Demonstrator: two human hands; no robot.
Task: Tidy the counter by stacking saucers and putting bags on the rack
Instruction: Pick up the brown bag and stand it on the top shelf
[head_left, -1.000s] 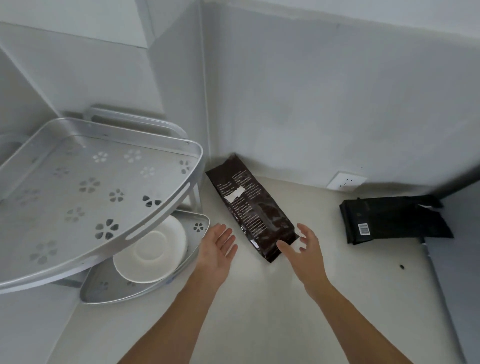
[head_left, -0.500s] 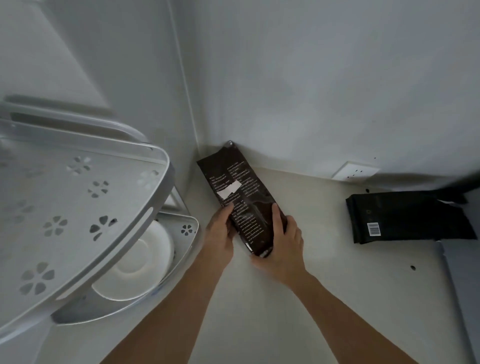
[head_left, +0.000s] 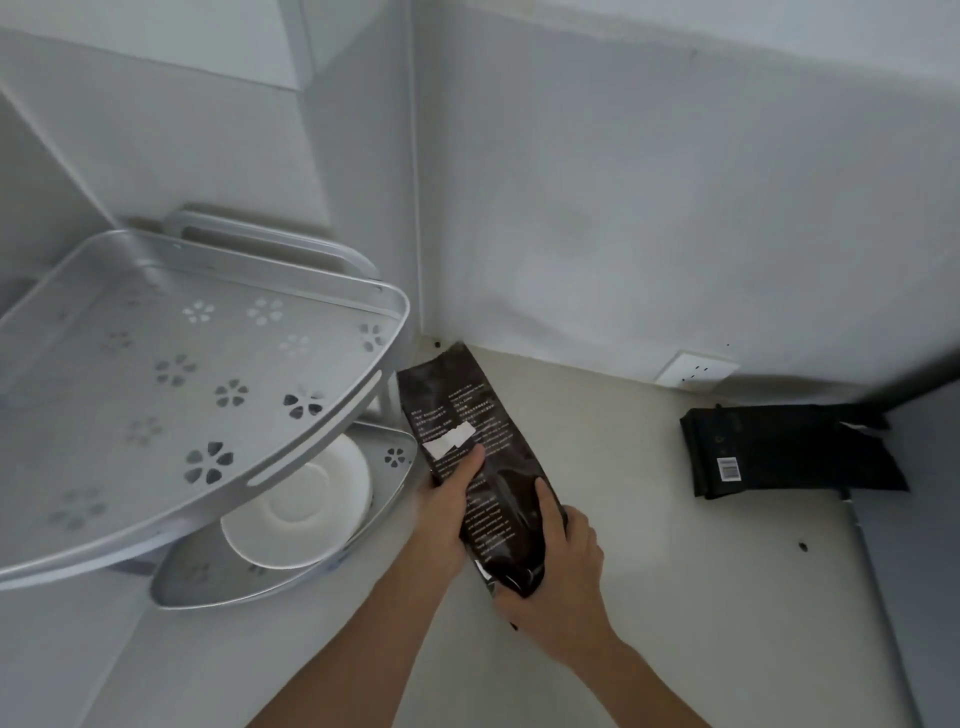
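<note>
A dark brown printed bag (head_left: 457, 415) with a white label is held lengthwise between both hands, just right of the rack. My left hand (head_left: 447, 506) grips its left edge with the thumb on the face. My right hand (head_left: 558, 587) wraps its lower end. A two-tier silver corner rack (head_left: 291, 457) with flower cut-outs stands at the left; its upper shelf is bare. White saucers (head_left: 306, 512) sit stacked on the lower shelf, partly hidden by the upper one. A second black bag (head_left: 784, 449) with a barcode lies flat on the counter at the right.
The pale counter (head_left: 675, 597) runs into a wall corner behind the bag. A wall socket (head_left: 693, 370) sits low on the back wall. A grey surface edge (head_left: 909, 571) borders the counter at the far right.
Both hands went from open above the counter to gripping the dark brown bag. The bag has come up slightly and nearer to me, and the view has shifted.
</note>
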